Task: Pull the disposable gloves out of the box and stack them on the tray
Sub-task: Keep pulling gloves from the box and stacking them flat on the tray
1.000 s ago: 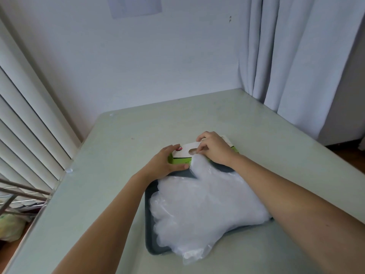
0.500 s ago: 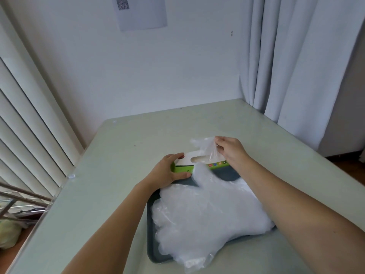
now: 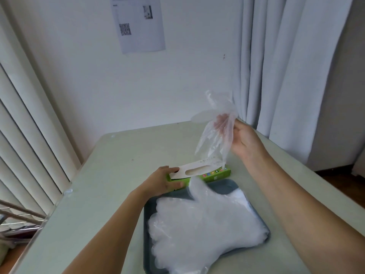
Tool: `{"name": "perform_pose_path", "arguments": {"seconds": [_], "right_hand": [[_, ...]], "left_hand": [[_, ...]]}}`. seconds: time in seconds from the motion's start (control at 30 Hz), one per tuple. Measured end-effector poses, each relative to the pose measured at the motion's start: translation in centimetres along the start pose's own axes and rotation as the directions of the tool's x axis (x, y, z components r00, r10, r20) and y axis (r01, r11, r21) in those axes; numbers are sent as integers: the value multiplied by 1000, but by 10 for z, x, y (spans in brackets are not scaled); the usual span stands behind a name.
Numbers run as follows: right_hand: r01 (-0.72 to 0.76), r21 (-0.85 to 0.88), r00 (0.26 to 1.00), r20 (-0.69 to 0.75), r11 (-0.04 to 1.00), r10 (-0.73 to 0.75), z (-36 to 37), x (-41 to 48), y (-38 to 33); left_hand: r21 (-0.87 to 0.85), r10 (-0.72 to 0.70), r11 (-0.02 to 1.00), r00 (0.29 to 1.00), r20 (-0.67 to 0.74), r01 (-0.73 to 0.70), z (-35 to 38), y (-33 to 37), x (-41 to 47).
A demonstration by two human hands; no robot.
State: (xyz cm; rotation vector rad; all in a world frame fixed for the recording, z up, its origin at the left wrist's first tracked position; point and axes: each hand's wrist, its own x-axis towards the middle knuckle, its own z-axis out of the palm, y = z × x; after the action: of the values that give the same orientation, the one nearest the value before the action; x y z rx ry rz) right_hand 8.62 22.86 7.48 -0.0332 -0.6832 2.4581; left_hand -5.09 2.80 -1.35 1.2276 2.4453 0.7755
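- Grey tray (image 3: pixel 225 186) is holding a stack of clear gloves (image 3: pixel 203 228), long axis lying crosswise, fingers pointing left.
- Green box (image 3: pixel 216 174) is sitting just beyond the tray on the table (image 3: pixel 110 175), with the left hand (image 3: pixel 160 182) gripping its left end.
- Right hand (image 3: pixel 245 141) is pinching one glove (image 3: pixel 215 135) above the box, hanging roughly upright.
- Curtain (image 3: pixel 286 76) is hanging behind.

Nothing here reads as a clear word or number. Up on the wall (image 3: pixel 79 76), a sheet of paper (image 3: pixel 138 36) carries a QR code (image 3: pixel 125 29) and a small dark picture (image 3: pixel 147 12), and the print at its top edge is too blurred to read. Down on the table (image 3: pixel 118 155), the box (image 3: pixel 197 167) shows a row of tiny coloured icons (image 3: pixel 212 173) on its green side and faint writing on its white top, both too small to make out.
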Motion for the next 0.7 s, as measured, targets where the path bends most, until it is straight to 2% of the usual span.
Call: {"name": "perform_pose_path", "arguments": {"seconds": [0.07, 0.17, 0.23, 0.33, 0.4, 0.5, 0.57, 0.7], "right_hand": [[-55, -45, 998, 30, 997, 57, 12, -14, 0], [-165, -91, 984, 56, 982, 170, 15, -32, 6], [-214, -44, 973, 76, 976, 217, 13, -44, 15], [-271, 8, 958, 103, 962, 269, 4, -62, 31], [-277, 20, 956, 108, 961, 273, 3, -76, 43], [-315, 19, 948, 65, 949, 313, 2, -105, 59], [-331, -9, 943, 26, 944, 331, -2, -119, 66], [-319, -60, 947, -50, 946, 316, -17, -133, 57]], "left_hand": [[-186, -40, 982, 993, -111, 19, -6, 14, -6], [-556, 20, 817, 973, -230, -149, -19, 47, -23], [-651, 73, 730, 971, -229, -208, -25, 67, -38], [-623, 121, 748, 969, -215, -231, -21, 90, -57], [-642, 88, 731, 966, -245, -230, -13, 103, -67], [-709, -32, 664, 937, -348, -240, -3, 112, -78], [-714, -40, 649, 926, -376, -262, -3, 114, -82], [-545, 81, 788, 927, -367, -285, -16, 117, -94]]}}
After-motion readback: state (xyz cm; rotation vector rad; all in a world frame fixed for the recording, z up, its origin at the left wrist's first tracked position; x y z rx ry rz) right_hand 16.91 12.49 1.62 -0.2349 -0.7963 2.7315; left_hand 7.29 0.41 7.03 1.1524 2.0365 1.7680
